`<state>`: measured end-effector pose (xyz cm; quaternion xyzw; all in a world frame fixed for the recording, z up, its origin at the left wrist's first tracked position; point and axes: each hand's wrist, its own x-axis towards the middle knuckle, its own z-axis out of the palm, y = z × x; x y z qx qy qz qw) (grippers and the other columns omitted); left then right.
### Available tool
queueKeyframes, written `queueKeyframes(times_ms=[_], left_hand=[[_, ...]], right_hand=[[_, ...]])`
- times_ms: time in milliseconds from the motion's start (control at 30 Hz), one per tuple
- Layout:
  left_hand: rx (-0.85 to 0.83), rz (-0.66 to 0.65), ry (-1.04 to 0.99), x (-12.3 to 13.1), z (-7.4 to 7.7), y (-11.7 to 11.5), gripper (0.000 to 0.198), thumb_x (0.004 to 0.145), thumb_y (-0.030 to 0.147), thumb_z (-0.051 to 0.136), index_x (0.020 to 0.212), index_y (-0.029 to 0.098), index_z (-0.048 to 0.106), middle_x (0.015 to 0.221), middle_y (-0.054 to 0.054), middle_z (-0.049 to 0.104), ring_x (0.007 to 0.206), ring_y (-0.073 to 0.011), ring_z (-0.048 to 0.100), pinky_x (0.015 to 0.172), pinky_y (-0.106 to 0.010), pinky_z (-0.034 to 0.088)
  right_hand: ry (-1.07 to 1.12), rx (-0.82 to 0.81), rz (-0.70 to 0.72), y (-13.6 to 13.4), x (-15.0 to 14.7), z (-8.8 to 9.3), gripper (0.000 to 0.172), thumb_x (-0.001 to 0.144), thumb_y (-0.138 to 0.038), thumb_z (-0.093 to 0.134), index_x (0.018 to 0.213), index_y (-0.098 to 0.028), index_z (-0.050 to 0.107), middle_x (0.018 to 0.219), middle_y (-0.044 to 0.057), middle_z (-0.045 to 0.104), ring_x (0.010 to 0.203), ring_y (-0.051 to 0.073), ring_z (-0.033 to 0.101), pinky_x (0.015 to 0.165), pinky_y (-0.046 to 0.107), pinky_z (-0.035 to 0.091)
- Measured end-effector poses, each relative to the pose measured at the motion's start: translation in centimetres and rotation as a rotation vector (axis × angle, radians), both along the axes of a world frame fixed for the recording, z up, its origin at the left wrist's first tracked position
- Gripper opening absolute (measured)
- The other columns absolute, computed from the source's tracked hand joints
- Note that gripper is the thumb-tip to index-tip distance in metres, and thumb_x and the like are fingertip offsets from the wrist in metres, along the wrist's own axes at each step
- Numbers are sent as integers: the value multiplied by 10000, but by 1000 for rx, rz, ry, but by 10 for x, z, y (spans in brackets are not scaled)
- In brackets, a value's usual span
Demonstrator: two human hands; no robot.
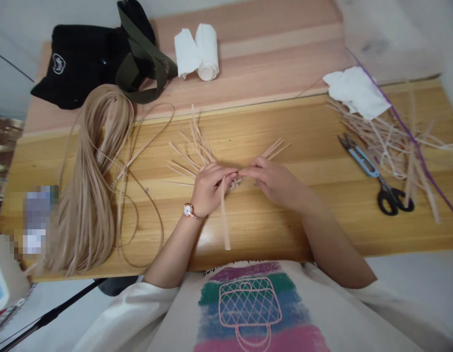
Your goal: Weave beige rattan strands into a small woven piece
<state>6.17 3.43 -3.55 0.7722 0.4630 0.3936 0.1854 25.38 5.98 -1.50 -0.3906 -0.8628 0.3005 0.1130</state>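
My left hand (211, 188) pinches narrowly, thumb and fingers closed on a small woven crossing of flat, pale cane strips (235, 183), near the middle of the table. My right hand (273, 181) reaches in from the other side, its fingertips (244, 172) at the crossing, though I cannot tell whether they grip it or only press. The close pinch seems right here, keeping the crossing tight while its strips fan outward and one long strip (224, 217) hangs toward me.

The honey-coloured wooden table (270, 234) holds a long hank of pale cane (89, 186) on my left. On my right lie blue-and-black scissors (380, 178), a heap of cane offcuts (391, 142), and a crumpled white cloth (354, 92). Beyond, on a pinkish wooden board (266, 54), sit a white paper roll (206, 51) and a black bag with olive straps (83, 58).
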Motion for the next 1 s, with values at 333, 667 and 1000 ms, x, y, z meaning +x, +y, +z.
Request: queueKeyframes(times_ms=[333, 667, 1000], left_hand=[[16, -27, 20, 5, -2, 1, 163, 849, 204, 528, 817, 149, 678, 650, -26, 643, 639, -125, 541, 625, -270, 389], [78, -39, -31, 15, -3, -2, 132, 833, 161, 537, 798, 132, 661, 645, -28, 636, 625, -115, 528, 617, -245, 414], [9, 31, -139, 11, -8, -3, 146, 837, 215, 549, 784, 136, 659, 668, -32, 638, 617, -102, 542, 586, -221, 426]], right_hand=[[54, 29, 52, 6, 22, 9, 325, 846, -102, 358, 977, -166, 648, 901, 87, 620, 862, 201, 563, 773, 337, 441], [-199, 144, -31, -3, 18, 18, 252, 840, -129, 393, 939, -154, 623, 926, 109, 626, 858, 237, 581, 744, 360, 438], [50, -10, -227, -11, -11, 13, 79, 745, -146, 550, 776, -162, 621, 714, 19, 601, 630, 130, 522, 602, 245, 391]])
